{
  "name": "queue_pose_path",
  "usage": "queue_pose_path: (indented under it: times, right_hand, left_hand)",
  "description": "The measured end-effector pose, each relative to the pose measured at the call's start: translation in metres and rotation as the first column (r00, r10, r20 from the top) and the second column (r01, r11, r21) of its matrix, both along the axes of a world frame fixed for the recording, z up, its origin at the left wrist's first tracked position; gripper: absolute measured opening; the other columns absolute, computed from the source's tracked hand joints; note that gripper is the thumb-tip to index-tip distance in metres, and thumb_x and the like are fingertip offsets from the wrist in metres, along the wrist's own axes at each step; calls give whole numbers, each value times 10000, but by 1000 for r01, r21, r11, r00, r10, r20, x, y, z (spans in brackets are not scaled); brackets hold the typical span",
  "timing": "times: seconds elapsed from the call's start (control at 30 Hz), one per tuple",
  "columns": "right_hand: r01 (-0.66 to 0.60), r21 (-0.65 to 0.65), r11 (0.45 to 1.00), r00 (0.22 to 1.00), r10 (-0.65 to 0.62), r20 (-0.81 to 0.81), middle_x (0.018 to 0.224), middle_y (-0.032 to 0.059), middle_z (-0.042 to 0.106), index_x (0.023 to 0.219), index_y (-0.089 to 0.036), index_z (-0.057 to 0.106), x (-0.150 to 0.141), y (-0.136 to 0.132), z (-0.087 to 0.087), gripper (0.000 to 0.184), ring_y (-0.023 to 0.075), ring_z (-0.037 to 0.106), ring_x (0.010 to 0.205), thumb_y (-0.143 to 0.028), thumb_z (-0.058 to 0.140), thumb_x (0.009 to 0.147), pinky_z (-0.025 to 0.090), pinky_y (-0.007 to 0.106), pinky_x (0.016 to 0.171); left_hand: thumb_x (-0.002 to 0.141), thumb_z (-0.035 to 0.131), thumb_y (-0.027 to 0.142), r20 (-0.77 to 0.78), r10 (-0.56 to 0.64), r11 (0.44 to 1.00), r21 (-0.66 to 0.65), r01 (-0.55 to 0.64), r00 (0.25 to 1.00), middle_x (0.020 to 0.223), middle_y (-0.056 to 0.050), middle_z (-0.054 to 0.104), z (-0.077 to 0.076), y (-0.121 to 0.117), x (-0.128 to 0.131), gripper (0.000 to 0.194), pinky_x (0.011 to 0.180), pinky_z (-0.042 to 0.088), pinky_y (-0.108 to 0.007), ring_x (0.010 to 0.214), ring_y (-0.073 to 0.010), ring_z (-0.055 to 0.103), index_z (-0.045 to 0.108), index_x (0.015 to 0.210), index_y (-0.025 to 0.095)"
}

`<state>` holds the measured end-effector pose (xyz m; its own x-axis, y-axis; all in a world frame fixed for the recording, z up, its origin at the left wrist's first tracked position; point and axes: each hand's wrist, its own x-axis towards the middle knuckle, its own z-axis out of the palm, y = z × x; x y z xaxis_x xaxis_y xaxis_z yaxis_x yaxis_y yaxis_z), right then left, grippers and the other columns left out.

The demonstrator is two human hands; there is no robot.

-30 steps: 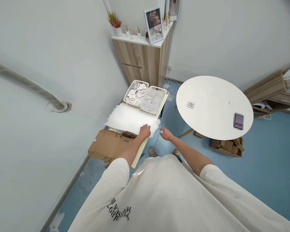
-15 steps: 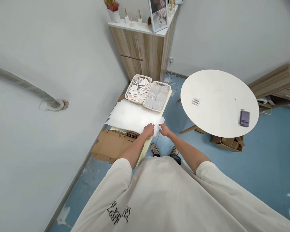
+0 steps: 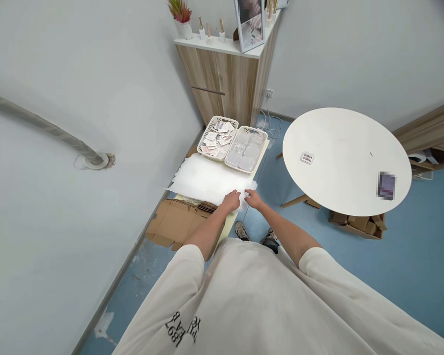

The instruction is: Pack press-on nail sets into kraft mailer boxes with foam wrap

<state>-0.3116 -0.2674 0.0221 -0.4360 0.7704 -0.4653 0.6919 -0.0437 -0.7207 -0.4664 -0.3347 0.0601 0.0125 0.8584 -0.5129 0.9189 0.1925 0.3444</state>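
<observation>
A stack of thin white foam sheets (image 3: 207, 177) lies on a low surface by the wall, its right corner near my body. My left hand (image 3: 232, 200) is at the near edge of this stack, fingers curled in on a foam sheet. Just right of it, my right hand (image 3: 253, 198) pinches the right corner of a sheet between thumb and fingers. The fingertips of both hands are small in view, and the sheet's edge between them is partly hidden.
Behind the sheets stand a basket of small printed cards (image 3: 215, 140) and a basket of clear plastic cases (image 3: 246, 150). Flattened cardboard boxes (image 3: 170, 224) lie in front at left. A round white table (image 3: 340, 162) stands at right, a wooden cabinet (image 3: 240, 84) behind.
The view has shifted slightly, so everything sits a little further right. Both hands stay at the right corner of the sheets, with hardly any movement of the fingers.
</observation>
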Motion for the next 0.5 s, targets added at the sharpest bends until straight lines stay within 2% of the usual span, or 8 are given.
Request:
queue_pose_path:
  times: [0.17, 0.3, 0.4, 0.5]
  right_hand:
    - [18, 127, 992, 998, -10, -57, 1356, 126, 612, 1313, -160, 655, -5, -4, 5, 526, 215, 643, 1136, -109, 571, 796, 468, 352, 1075]
    - [22, 244, 969, 996, 1, -92, 1235, 92, 675, 1192, -192, 712, -4, -2, 19, 368, 202, 666, 1050, -181, 596, 844, 483, 360, 1038]
    - [89, 322, 942, 993, -61, -97, 1126, 66, 716, 1055, -212, 742, 4, 7, 34, 234, 200, 675, 987, -234, 592, 877, 495, 365, 1000]
    - [174, 373, 911, 985, -163, -63, 1038, 57, 728, 966, -216, 738, 20, 20, 47, 179, 203, 670, 933, -248, 593, 867, 507, 357, 948]
  left_hand:
    - [944, 398, 137, 11, 9, 1000, 11, -9, 1000, 1492, -115, 485, 2, -3, -1, 458, 1061, 456, -393, 1304, -262, 536, 535, 1378, 189]
    - [942, 386, 115, -7, 52, 995, 82, -51, 999, 1408, -125, 543, 3, -2, -1, 446, 1041, 460, -398, 1251, -266, 562, 557, 1350, 176]
    - [949, 389, 121, 24, 77, 989, 124, -79, 997, 1385, -128, 554, 6, 2, 2, 437, 1038, 457, -393, 1231, -263, 571, 562, 1346, 178]
    - [950, 390, 123, 66, 54, 986, 154, -64, 996, 1395, -123, 549, 11, 8, 10, 439, 1037, 456, -382, 1231, -259, 569, 562, 1350, 182]
